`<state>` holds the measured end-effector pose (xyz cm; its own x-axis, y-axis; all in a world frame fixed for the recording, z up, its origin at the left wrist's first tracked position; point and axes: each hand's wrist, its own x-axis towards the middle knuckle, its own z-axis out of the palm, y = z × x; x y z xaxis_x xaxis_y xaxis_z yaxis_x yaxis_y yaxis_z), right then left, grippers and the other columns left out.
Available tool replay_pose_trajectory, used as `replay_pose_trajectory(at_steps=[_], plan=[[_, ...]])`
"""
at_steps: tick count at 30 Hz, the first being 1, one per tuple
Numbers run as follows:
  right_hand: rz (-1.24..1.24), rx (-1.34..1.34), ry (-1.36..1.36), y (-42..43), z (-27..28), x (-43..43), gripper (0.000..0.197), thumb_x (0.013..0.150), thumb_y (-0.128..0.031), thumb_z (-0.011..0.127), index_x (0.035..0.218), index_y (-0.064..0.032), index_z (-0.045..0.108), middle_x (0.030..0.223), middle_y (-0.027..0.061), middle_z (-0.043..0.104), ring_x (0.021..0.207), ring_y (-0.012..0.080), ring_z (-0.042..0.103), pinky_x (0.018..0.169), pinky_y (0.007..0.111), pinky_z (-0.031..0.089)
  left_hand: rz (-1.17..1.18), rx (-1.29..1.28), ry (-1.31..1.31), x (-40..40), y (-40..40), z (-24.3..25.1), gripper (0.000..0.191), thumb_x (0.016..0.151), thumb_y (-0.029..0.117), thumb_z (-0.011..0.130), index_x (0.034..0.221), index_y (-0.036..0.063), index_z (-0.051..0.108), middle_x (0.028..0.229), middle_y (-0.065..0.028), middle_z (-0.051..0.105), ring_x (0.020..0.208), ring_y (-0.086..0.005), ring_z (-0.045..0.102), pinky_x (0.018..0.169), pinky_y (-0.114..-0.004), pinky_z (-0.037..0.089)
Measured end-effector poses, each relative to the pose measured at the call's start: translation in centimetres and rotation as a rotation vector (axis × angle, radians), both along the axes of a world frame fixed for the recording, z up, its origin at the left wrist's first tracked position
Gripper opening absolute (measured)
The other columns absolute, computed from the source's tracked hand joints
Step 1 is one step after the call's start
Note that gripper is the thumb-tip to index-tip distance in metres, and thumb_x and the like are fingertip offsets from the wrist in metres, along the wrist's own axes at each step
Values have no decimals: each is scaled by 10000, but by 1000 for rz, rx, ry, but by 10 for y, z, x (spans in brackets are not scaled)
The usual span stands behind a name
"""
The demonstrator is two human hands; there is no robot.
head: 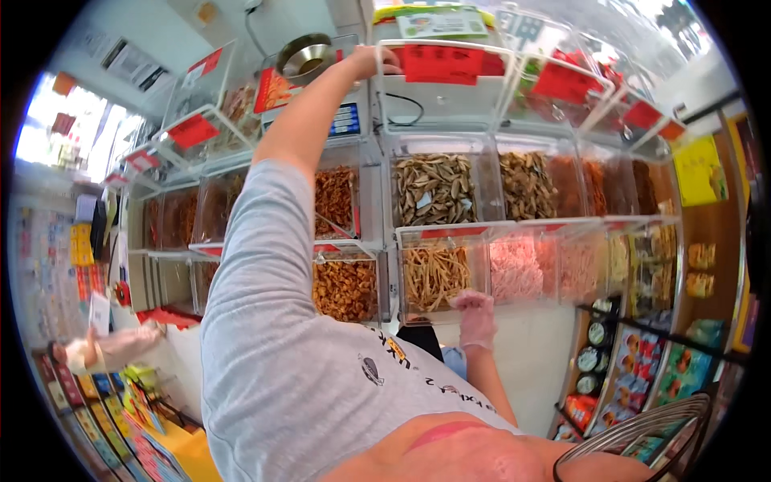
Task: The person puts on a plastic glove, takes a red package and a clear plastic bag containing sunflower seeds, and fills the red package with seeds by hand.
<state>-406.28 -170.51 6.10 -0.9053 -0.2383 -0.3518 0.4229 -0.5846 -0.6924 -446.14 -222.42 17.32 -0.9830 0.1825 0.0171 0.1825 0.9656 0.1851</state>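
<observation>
My left hand (373, 62), bare, reaches up to the side edge of a raised clear bin lid (446, 108) with a red label. Its fingertips are partly behind the lid's rim, so a hold on anything is hidden. A metal bowl-shaped pan (306, 59) of a scale sits just left of that hand. My right hand (476, 316), in a thin clear plastic glove, is low in front of the bin of pale dried strips (436, 274). Its fingers look curled, and nothing shows clearly in them. Above that bin lies one of small dried fish (435, 188).
More clear bins hold reddish-brown shreds (335, 196), brown chunks (344, 289) and pink shreds (515, 265). Raised lids with red labels (571, 81) line the back. Shelves of packaged goods (638, 367) stand at right. Another person (114, 349) is at far left, near a product rack (102, 416).
</observation>
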Motion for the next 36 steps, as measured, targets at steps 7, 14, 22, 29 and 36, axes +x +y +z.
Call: replay_pose_trajectory(at_steps=[7, 14, 22, 29, 36], plan=[[-61, 208, -116, -23, 27, -3, 359, 996, -381, 509, 944, -60, 663, 870, 124, 650, 843, 255, 589, 811, 404, 486, -78, 196, -193, -46, 8, -20, 275, 856, 320, 754, 1076, 159, 723, 1104, -48, 732, 1031, -220, 682, 859, -387, 535], [56, 33, -25, -8, 4, 8, 524, 1046, -505, 420, 1049, -44, 669, 994, 136, 687, 936, 277, 623, 915, 457, 483, 60, 209, 388, -4, -10, -18, 190, 927, 312, 645, 1053, 176, 687, 948, -104, 733, 898, -347, 696, 752, -442, 545], [-39, 37, -120, -29, 19, 19, 521, 1037, -506, 468, 1034, -29, 676, 987, 133, 683, 907, 259, 603, 897, 445, 467, -83, 53, -113, -8, -4, 8, 274, 944, 340, 629, 1123, 170, 748, 1099, -139, 729, 1020, -313, 684, 870, -402, 542], [-84, 14, -134, -21, 12, 24, 524, 1043, -505, 455, 1050, -26, 665, 1018, 129, 675, 930, 274, 603, 910, 466, 465, -93, 269, -249, -23, -8, 1, 321, 873, 366, 768, 910, 50, 727, 798, -105, 674, 745, -201, 611, 700, -357, 494], [-87, 40, -150, -18, 5, 33, 530, 1043, -509, 448, 1059, -18, 647, 1025, 131, 664, 938, 282, 612, 925, 482, 477, 20, 630, 208, -21, -10, 3, 316, 894, 338, 766, 1038, 70, 681, 857, -85, 687, 795, -171, 645, 724, -321, 518]])
